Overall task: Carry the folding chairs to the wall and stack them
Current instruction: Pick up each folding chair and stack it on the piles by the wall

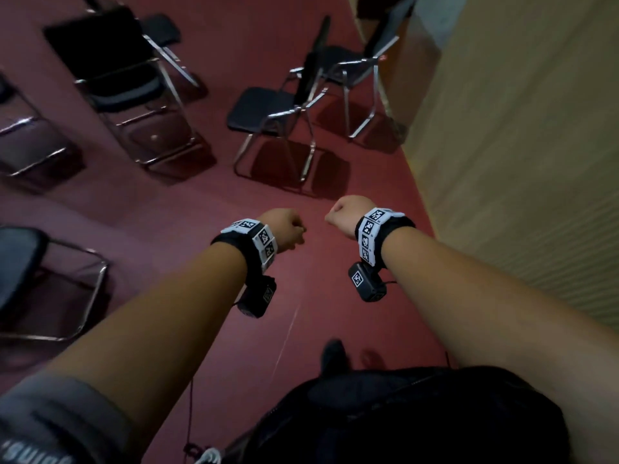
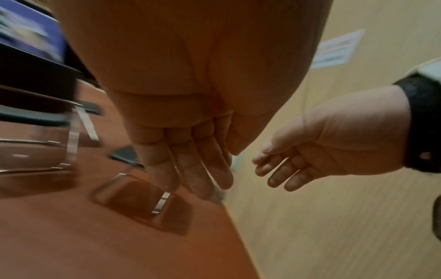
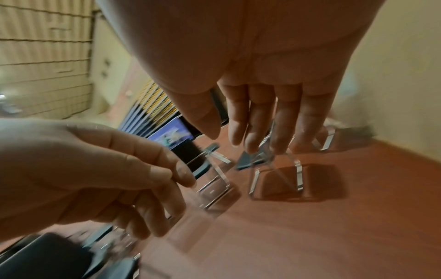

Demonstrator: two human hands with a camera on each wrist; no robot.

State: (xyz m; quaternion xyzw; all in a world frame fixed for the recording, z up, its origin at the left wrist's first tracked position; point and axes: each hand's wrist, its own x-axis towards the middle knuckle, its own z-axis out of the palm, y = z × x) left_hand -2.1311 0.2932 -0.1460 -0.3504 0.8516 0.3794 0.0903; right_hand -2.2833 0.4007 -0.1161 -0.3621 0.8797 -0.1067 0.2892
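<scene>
Both bare forearms reach forward and down over the red floor (image 1: pixel 187 195), side by side, each with a black wrist strap bearing white coded tags. The left hand (image 1: pixel 284 231) and the right hand (image 1: pixel 345 214) hang close together but apart, backs turned up toward the head camera, which makes them look like loose fists. The wrist views show more: the left hand's fingers (image 2: pixel 190 169) point downward, nearly straight and close together, and the right hand's fingers (image 3: pixel 260 122) hang straight and slightly spread. Both hands are relaxed and hold nothing, touching neither each other nor any chair. The folding chairs stand unfolded on the floor ahead: the nearest chair (image 1: pixel 264 108), black-seated with a chrome frame, lies just beyond the hands, and a second chair (image 1: pixel 351 58) stands behind it close to the tan wall (image 1: pixel 519 128) on the right. More chairs stand to the left, one cut off by the frame edge. The wrist views are blurred, so chair frames there show only as streaks of chrome. The person's dark clothing fills the bottom of the head view.
</scene>
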